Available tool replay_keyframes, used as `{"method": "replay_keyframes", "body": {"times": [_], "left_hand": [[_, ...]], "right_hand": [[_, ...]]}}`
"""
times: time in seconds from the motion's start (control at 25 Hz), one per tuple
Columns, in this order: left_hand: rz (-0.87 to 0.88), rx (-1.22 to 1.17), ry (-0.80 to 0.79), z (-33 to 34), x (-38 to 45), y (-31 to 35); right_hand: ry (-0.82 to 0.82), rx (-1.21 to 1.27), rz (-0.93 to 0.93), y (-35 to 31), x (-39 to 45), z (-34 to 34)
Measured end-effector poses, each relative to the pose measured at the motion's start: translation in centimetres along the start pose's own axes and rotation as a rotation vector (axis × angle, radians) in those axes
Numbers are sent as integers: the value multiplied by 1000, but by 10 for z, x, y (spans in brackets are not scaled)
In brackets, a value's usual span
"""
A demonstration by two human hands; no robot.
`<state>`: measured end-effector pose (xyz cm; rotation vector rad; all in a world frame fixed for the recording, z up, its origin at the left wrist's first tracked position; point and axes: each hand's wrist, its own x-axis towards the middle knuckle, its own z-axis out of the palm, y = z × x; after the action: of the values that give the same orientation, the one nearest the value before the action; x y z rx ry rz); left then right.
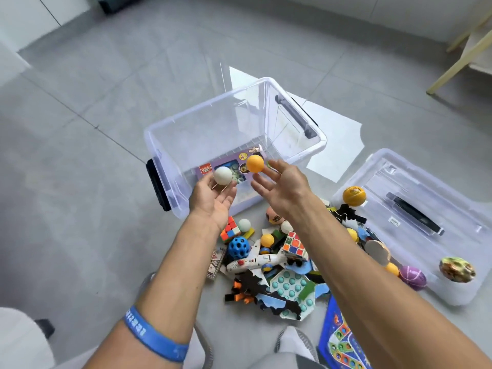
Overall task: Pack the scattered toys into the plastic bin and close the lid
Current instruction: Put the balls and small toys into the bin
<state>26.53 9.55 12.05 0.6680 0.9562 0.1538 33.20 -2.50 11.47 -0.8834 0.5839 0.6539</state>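
The clear plastic bin stands open on the grey floor, with a purple toy box lying inside it. Over the bin's near wall, my left hand is palm up with straight fingers, and a white ball sits at its fingertips. To the right of it, my right hand has its fingers spread, and an orange ball is at the fingertips, not gripped. The clear lid lies flat on the floor to the right. A toy pile is heaped in front of the bin.
The pile holds a toy plane, two puzzle cubes, a blue holed ball, small balls and foam pieces. A yellow ball, a purple egg and a patterned egg rest on the lid. A blue game board lies near right. Wooden furniture legs stand far right.
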Motion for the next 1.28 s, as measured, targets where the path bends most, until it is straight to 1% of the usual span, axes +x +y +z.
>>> {"method": "replay_keyframes", "body": {"times": [0.08,0.16,0.24,0.28,0.32,0.36,0.4,0.44,0.48,0.52,0.6,0.68,0.76,0.84,0.96,1.04,1.08,1.12,1.16,1.28], "left_hand": [[74,41,27,-3,-1,-10],[162,109,73,-14,-4,-30],[192,274,119,-34,-5,-60],[212,439,157,-48,-2,-76],[232,705,198,-62,5,-95],[260,1029,229,-76,12,-111],[289,1342,225,-90,19,-125],[294,1566,192,-101,24,-135],[273,1697,158,-108,30,-141],[252,1765,132,-111,33,-145],[245,1809,82,-113,42,-150],[230,1804,43,-113,53,-153],[173,1745,54,-113,71,-151],[166,1701,66,-114,87,-149],[273,1656,49,-117,86,-151],[352,1557,13,-117,79,-148],[401,1480,1,-115,72,-143],[470,1376,6,-111,63,-135],[575,1256,36,-106,50,-127],[1014,986,152,-78,2,-102]], "right_hand": [[34,-50,-31,3,-6,-14],[104,-51,-78,14,-16,-46],[258,-137,-117,34,-29,-99],[359,-238,-139,49,-35,-128],[475,-360,-171,62,-41,-160],[571,-500,-211,71,-45,-188],[629,-642,-249,77,-47,-211],[649,-761,-286,77,-46,-225],[647,-864,-330,74,-43,-233],[625,-965,-391,69,-37,-235],[519,-1155,-535,59,-21,-218],[366,-1280,-673,53,5,-189],[210,-1401,-727,56,41,-155],[115,-1590,-694,65,79,-132],[35,-1967,-573,86,115,-127],[26,-2104,-516,90,125,-130],[38,-2111,-547,89,124,-129],[40,-2049,-621,87,120,-126],[29,-1893,-729,85,108,-121],[15,-1212,-1024,83,47,-99]]}}
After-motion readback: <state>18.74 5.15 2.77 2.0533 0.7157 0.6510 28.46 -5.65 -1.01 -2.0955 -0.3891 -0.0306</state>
